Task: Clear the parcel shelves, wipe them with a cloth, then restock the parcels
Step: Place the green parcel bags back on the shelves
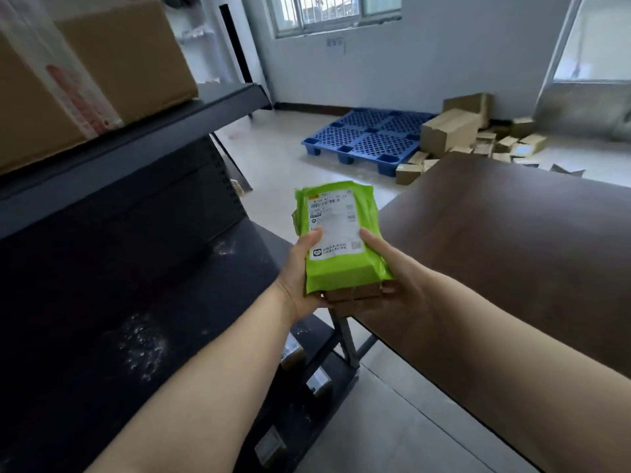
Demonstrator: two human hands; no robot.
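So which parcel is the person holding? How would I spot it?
Find the dark shelf unit on the left and the brown table on the right. Between them, both hands, left and right, hold the bright green parcel. It alone is green; the rest are brown cardboard.

Daylight comes in from the window [336, 13] at the top and from a washed-out, overexposed opening [596, 39] at the top right corner. The pale floor [283, 158] shines with soft glare. The dark shelf [112, 285] stays dim, its surface showing only faint speckled reflections. The cardboard box [85, 63] at the top left is blurred. Straight lines bow toward the edges from the wide lens. The whole picture is slightly soft.
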